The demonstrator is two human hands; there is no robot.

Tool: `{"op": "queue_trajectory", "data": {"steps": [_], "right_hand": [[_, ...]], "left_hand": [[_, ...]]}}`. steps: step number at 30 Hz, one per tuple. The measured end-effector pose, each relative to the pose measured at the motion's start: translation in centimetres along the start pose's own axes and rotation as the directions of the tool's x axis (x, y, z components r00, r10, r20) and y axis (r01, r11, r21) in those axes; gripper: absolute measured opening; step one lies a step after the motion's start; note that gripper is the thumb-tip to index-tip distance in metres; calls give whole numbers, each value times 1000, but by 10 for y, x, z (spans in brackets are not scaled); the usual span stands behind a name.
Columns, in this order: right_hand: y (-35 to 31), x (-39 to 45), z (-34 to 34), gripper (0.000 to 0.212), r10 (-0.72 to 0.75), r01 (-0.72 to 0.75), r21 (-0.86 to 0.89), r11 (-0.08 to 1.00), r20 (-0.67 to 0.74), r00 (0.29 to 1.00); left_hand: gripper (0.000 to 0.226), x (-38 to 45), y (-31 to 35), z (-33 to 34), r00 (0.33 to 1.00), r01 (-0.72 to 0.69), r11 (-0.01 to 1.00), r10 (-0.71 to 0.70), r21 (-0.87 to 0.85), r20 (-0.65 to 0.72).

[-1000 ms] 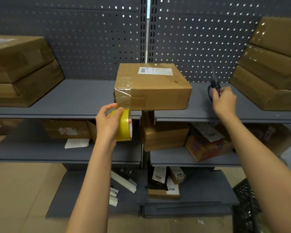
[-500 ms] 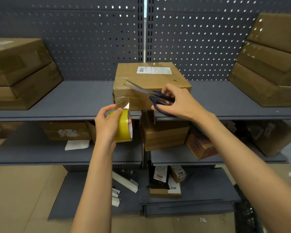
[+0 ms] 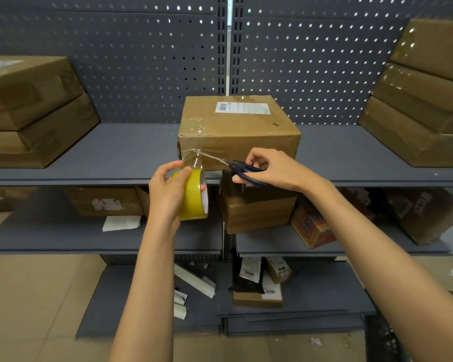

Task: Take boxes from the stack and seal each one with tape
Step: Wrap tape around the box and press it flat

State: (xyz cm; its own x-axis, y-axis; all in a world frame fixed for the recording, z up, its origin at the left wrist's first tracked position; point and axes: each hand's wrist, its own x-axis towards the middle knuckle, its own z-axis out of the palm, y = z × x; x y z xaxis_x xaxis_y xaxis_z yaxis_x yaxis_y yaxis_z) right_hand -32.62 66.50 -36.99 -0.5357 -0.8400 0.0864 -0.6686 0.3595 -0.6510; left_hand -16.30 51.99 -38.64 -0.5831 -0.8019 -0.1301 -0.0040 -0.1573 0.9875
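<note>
A brown cardboard box (image 3: 242, 129) with a white label sits at the front edge of the top grey shelf (image 3: 115, 158), clear tape across its left corner. My left hand (image 3: 168, 192) grips a yellow tape roll (image 3: 194, 195) just below the box's front left corner, and a strip of clear tape (image 3: 191, 159) runs from the roll up to the box. My right hand (image 3: 275, 168) holds dark-handled scissors (image 3: 242, 169), their blades pointing left and reaching the stretched tape strip.
Two stacked brown boxes (image 3: 29, 108) stand at the left of the top shelf, and a taller stack of boxes (image 3: 426, 100) at the right. Lower shelves hold more boxes, papers and small packets. A perforated grey panel (image 3: 141, 61) backs the shelving.
My right hand brought the scissors from the right side of the shelf to the box, then lowered the blades from the box's top corner onto the tape strip. The left hand stayed with the roll.
</note>
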Motion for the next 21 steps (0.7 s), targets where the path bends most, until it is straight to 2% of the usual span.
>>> {"op": "queue_trajectory", "data": {"steps": [2, 5, 8, 15, 21], "right_hand": [[-2, 5, 1, 70, 3, -3, 4, 1000, 29, 1000], [-3, 11, 1, 58, 21, -22, 7, 1000, 62, 998], [-3, 15, 0, 61, 16, -19, 41, 999, 68, 998], [-6, 22, -6, 73, 7, -11, 36, 999, 101, 995], [-9, 27, -8, 66, -16, 13, 37, 999, 97, 995]], "left_hand": [[25, 1, 2, -1, 1000, 12, 1000, -12, 5, 14], [20, 5, 4, -3, 999, 17, 999, -18, 30, 34], [13, 7, 6, -5, 998, 35, 999, -37, 39, 47], [14, 10, 6, -6, 998, 17, 998, -21, 68, 65], [18, 11, 6, -6, 996, 7, 998, -13, 70, 85]]}}
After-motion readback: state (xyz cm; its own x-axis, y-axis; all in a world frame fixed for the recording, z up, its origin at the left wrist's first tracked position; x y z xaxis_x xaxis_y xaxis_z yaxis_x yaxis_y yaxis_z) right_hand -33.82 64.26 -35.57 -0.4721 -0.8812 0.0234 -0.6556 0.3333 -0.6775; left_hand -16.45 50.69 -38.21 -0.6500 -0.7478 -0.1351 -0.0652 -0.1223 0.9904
